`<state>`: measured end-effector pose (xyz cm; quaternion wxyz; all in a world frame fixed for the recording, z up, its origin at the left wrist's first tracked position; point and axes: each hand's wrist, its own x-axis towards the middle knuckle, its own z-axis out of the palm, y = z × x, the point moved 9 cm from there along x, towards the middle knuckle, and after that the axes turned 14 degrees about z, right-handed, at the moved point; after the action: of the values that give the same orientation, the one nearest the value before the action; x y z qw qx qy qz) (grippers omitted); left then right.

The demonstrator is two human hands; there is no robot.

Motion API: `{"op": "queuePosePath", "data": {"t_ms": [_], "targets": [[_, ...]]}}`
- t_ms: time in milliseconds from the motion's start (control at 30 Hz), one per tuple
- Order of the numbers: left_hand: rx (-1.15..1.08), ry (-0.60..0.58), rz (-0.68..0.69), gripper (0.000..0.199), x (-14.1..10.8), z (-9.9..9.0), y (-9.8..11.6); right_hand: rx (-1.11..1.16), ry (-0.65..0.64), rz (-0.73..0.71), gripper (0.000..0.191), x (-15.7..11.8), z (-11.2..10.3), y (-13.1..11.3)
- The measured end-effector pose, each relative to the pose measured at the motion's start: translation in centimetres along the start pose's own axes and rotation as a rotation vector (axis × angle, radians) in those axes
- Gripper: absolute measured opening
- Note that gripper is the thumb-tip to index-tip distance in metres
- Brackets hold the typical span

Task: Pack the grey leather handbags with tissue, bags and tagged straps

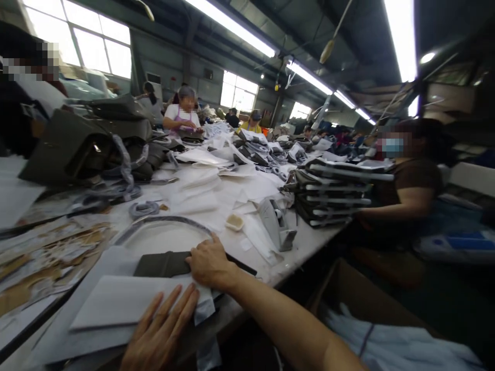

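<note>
My left hand (pixel 164 327) lies flat with its fingers spread on a folded white sheet (pixel 119 304) near the table's front edge. Beyond that sheet is a dark olive panel (pixel 160 264). At the panel's right end, my right hand (pixel 210 262) has its fingers curled on it, and the grip's details are partly hidden. A long dark strap (pixel 170 220) curves behind the panel and passes by my right hand. Shiny pale tape (pixel 204 308) hangs at the table's edge below my right hand.
A grey tape dispenser (pixel 276 224) and a small cream block (pixel 234 222) stand beyond my right hand. Stacked olive bags (pixel 328 193) are at the right, more bags (pixel 93 139) at the left. Paper scraps (pixel 50 257) cover the left side. Several people sit around the table.
</note>
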<state>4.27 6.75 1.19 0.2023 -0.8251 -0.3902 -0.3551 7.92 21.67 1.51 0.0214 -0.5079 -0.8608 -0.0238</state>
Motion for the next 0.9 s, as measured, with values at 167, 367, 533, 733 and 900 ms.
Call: {"op": "queuePosePath", "data": {"t_ms": [167,367,533,733,900], "targets": [[0.005,-0.023,0.002,0.054,0.3,-0.4,0.3,0.006,-0.018,-0.005,0.052,0.2,0.1,0.5],[-0.012,0.004,-0.014,0.051,0.3,-0.2,0.1,0.151,-0.076,-0.129,0.045,-3.1,-2.1,0.7],[0.037,0.021,0.016,0.047,0.7,-0.8,0.4,0.321,0.068,-0.157,0.029,-8.8,-3.7,1.0],[0.171,-0.139,0.071,0.039,0.8,-0.4,1.1,0.607,0.387,-0.209,0.03,-13.2,-2.8,3.0],[0.151,-0.166,0.088,0.038,1.1,-0.5,1.8,0.664,0.491,-0.219,0.027,-13.7,-2.4,3.5]]}}
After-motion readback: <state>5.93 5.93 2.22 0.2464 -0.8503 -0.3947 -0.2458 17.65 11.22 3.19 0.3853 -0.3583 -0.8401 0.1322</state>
